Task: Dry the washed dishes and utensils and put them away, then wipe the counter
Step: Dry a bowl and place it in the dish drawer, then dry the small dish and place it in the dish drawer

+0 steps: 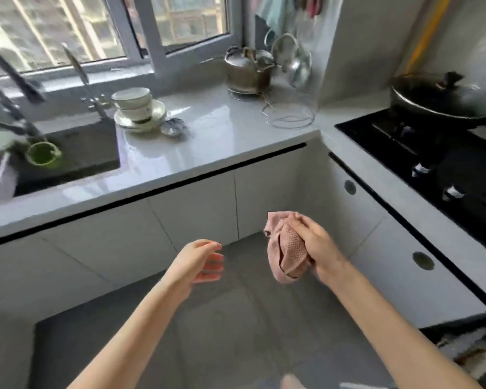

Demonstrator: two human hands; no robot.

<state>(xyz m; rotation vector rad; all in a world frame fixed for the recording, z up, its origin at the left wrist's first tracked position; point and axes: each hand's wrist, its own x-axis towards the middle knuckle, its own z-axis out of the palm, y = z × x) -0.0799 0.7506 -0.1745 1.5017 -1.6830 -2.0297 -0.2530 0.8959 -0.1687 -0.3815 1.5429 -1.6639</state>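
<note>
Head view: right hand (321, 248) tight around pink cloth (286, 251), left hand (198, 261) relaxed, empty.

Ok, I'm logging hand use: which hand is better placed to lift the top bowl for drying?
Probably left. The left hand is empty, fingers relaxed, and nearer the stacked bowls beside the sink; the right hand grips the pink cloth.

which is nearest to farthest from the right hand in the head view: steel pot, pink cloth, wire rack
1. pink cloth, gripped in the right hand itself.
2. wire rack, on the counter corner ahead of the hand.
3. steel pot, behind the rack and slightly left, at the back of the counter.
</note>
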